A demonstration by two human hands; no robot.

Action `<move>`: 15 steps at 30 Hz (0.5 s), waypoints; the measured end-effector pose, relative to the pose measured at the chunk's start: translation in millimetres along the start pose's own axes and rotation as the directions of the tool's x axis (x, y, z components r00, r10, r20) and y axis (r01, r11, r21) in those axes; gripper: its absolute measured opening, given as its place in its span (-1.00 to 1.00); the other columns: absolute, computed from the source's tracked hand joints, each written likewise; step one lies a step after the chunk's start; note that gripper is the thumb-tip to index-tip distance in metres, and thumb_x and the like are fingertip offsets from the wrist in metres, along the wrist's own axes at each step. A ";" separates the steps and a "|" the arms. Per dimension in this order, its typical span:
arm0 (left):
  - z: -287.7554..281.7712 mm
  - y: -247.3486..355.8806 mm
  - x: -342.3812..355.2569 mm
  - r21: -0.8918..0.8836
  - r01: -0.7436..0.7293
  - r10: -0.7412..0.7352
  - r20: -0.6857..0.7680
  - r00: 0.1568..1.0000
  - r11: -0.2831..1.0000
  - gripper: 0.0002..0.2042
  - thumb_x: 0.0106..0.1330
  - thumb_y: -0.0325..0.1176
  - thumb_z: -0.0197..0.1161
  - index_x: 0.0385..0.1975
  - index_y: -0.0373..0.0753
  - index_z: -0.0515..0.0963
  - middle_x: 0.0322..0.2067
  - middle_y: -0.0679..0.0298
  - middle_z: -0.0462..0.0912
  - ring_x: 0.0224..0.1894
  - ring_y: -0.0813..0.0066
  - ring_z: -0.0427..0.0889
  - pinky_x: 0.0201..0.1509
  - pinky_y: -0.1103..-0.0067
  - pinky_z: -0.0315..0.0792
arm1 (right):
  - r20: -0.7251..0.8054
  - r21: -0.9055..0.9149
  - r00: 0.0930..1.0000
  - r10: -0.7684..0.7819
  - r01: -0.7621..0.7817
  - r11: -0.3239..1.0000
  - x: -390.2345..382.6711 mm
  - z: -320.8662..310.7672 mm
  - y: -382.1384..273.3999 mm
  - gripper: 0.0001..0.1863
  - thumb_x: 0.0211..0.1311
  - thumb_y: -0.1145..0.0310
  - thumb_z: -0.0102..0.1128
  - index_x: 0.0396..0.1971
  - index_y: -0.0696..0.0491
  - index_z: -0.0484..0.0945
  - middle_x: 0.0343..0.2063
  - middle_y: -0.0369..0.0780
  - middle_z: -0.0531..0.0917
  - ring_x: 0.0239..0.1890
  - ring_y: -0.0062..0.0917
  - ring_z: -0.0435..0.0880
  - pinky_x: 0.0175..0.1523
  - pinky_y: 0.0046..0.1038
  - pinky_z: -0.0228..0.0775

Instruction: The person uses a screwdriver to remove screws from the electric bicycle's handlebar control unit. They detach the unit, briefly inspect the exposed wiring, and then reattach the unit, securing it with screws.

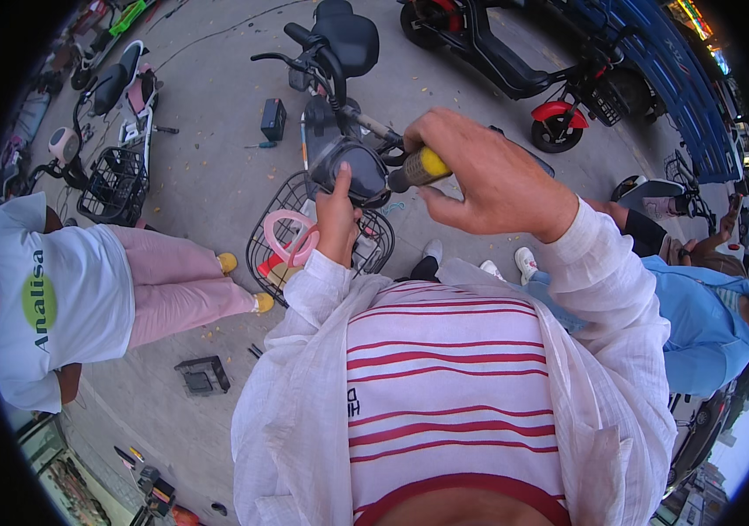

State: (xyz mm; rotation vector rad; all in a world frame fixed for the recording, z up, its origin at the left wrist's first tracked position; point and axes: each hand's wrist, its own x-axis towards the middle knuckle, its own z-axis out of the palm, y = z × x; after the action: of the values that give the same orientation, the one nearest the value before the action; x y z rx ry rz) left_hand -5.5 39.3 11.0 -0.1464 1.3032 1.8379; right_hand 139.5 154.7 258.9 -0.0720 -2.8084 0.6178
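Note:
In front of me is a scooter with a dark rounded headlight housing (pixel 351 168) at its handlebar. My left hand (pixel 336 217) grips the housing from below, its thumb pressed on the front. My right hand (pixel 488 175) is closed around the yellow and black handle of a screwdriver (pixel 422 168). The dark end of the tool points left, at the housing's right side; its tip cannot be made out. Below the housing is a black wire basket (pixel 262 254). A pink ring-shaped thing (pixel 280 230) is in it, next to my left wrist.
The scooter's black seat (pixel 348 42) lies beyond the handlebar. A dark battery-like box (pixel 273 119) stands on the ground to its left. People stand at left (pixel 63 289) and right (pixel 699 324). A red and black scooter (pixel 514 70) is parked far right; an open black tray (pixel 202 375) lies lower left.

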 end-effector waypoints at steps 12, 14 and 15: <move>-1.8 -1.3 -0.1 -0.025 0.000 0.001 0.002 1.000 1.000 -0.59 0.30 -0.08 0.35 -0.08 -0.28 0.47 -0.34 0.30 0.62 -0.58 0.62 0.55 -0.73 0.73 0.16 | 0.232 -0.119 0.930 0.284 -0.262 0.958 13.3 -10.2 -14.0 -0.69 0.04 0.45 0.20 -0.16 0.08 0.45 -0.26 -0.08 0.56 -0.19 -0.16 0.56 -0.16 -0.24 0.42; -0.3 -0.8 -1.4 -0.022 -0.001 0.001 -0.004 1.000 1.000 -0.59 0.30 -0.08 0.35 -0.08 -0.28 0.47 -0.35 0.31 0.62 -0.58 0.62 0.55 -0.74 0.73 0.16 | 0.249 -0.111 0.938 0.240 -0.218 0.970 13.8 -10.4 -12.5 -0.68 0.02 0.45 0.21 -0.16 0.08 0.45 -0.26 -0.08 0.56 -0.17 -0.16 0.55 -0.15 -0.24 0.41; 1.6 0.4 -2.9 -0.024 0.001 -0.001 -0.006 1.000 1.000 -0.59 0.30 -0.08 0.35 -0.09 -0.28 0.47 -0.35 0.31 0.62 -0.58 0.62 0.55 -0.74 0.73 0.16 | 0.172 -0.042 0.982 0.072 -0.065 0.997 9.1 -6.4 -4.0 -0.68 0.02 0.44 0.21 -0.16 0.08 0.45 -0.26 -0.08 0.56 -0.16 -0.16 0.56 -0.15 -0.25 0.41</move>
State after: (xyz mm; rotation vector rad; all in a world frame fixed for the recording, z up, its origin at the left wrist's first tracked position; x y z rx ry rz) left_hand -3.3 38.9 13.6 -0.1657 1.2853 1.8536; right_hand 132.6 154.6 268.4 -0.1284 -2.9973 0.6159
